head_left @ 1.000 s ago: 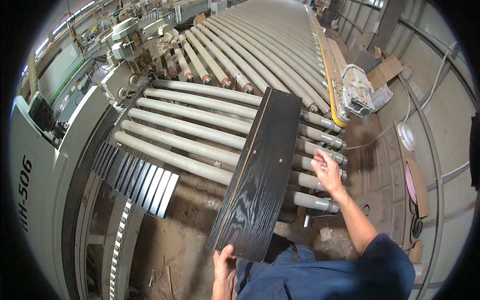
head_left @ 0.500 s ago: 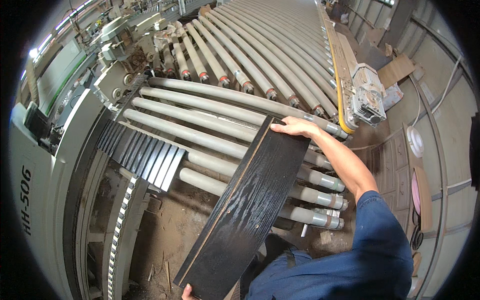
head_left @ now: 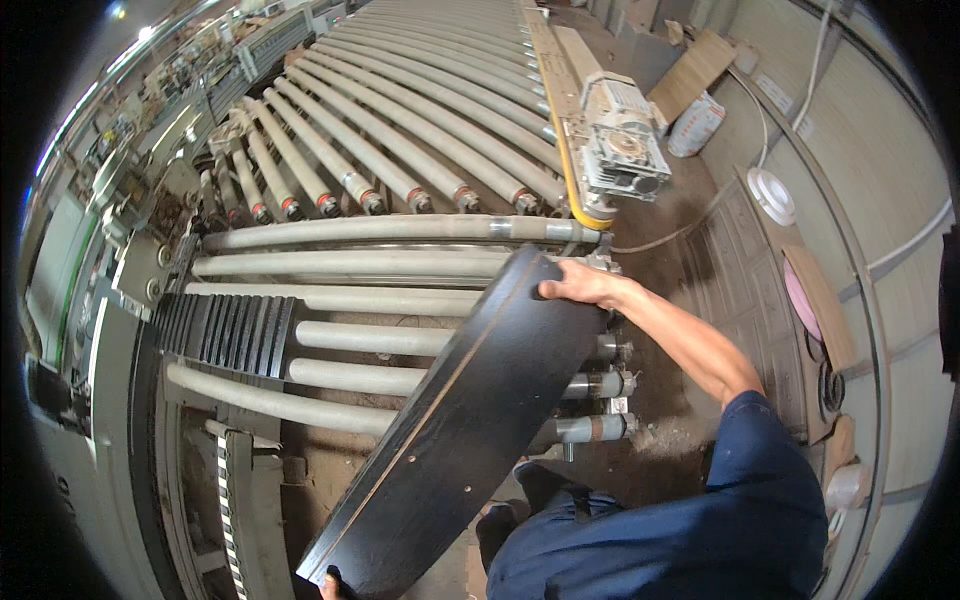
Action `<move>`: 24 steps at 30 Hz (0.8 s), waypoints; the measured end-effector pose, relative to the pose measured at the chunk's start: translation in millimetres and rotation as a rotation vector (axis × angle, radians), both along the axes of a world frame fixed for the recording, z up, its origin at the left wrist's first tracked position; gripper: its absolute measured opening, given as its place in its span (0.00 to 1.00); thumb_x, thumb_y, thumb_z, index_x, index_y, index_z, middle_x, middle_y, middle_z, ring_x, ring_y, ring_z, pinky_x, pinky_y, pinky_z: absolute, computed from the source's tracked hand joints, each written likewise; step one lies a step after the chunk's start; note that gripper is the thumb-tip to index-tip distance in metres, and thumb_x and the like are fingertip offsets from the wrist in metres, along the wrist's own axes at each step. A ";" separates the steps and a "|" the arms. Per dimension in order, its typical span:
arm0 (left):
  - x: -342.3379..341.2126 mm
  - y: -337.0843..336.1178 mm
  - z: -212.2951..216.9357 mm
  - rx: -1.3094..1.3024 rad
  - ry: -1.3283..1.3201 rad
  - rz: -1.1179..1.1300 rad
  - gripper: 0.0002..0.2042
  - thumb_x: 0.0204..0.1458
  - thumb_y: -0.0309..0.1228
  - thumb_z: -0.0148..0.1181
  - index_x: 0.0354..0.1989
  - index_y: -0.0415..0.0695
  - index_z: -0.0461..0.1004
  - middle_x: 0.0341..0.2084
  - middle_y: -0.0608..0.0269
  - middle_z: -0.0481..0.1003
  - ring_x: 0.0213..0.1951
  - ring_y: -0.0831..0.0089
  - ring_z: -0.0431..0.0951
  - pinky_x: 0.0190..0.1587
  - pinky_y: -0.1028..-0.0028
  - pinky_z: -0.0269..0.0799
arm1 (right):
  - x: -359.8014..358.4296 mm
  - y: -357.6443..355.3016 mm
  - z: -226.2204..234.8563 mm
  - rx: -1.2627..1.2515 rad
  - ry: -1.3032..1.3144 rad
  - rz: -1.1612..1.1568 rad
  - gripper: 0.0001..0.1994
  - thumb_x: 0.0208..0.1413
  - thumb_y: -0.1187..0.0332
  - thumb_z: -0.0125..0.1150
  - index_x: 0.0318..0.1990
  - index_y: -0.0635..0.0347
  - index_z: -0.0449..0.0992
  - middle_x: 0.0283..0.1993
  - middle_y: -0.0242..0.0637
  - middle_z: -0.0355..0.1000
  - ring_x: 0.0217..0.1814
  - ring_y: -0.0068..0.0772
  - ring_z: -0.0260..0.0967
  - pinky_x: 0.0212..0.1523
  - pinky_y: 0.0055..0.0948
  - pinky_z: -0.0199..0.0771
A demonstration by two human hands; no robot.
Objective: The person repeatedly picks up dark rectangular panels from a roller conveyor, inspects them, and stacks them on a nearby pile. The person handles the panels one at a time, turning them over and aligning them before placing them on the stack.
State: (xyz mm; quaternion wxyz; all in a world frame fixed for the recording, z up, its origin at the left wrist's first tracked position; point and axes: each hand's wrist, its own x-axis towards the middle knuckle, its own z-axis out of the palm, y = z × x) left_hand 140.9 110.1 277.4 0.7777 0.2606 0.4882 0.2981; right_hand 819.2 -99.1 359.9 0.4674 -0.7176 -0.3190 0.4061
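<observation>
Even, fairly bright daylight fills the frame, strongest toward the upper left, where a small glare spot burns at the rim. The grey metal conveyor rollers (head_left: 400,160) carry soft highlights along their tops and throw dim shadows beneath. The long black wooden board (head_left: 470,420) shows a faint sheen. Fisheye distortion bends straight edges outward, corners are black, and focus stays mostly sharp.

The left hand (head_left: 328,583) is almost wholly cut off by the lower edge of the picture, only a few fingertips showing at the near end of the black board (head_left: 470,420), so its grip there cannot be made out. The board covers the near-right parts of the grey rollers (head_left: 340,338) of the roller conveyor, and the palm of the right hand (head_left: 583,284) lies hidden over the board's far end. The machinery (head_left: 130,180) along the conveyor's far left side is too small and bent by the lens to tell apart.
</observation>
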 end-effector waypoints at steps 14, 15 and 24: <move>165.4 143.0 29.2 0.964 0.604 -0.689 0.32 0.30 0.20 0.66 0.53 0.34 0.71 0.45 0.53 0.75 0.46 0.61 0.76 0.49 0.62 0.73 | 97.7 -212.1 -80.3 0.552 0.195 -0.401 0.43 0.31 0.67 0.83 0.61 0.58 0.71 0.60 0.32 0.72 0.61 0.33 0.66 0.62 0.36 0.65; 164.0 131.1 33.6 0.915 0.574 -0.679 0.35 0.31 0.22 0.68 0.56 0.35 0.68 0.47 0.53 0.75 0.47 0.60 0.76 0.49 0.63 0.73 | 96.8 -202.3 -91.8 0.624 0.253 -0.445 0.43 0.30 0.70 0.83 0.61 0.57 0.71 0.60 0.31 0.72 0.62 0.34 0.65 0.64 0.35 0.62; 171.7 97.5 34.7 0.806 0.162 -0.390 0.45 0.35 0.31 0.77 0.64 0.36 0.59 0.54 0.50 0.71 0.52 0.57 0.74 0.55 0.62 0.69 | 97.3 -204.4 -67.3 0.525 0.189 -0.321 0.48 0.34 0.53 0.83 0.65 0.59 0.66 0.65 0.31 0.68 0.67 0.31 0.60 0.68 0.35 0.56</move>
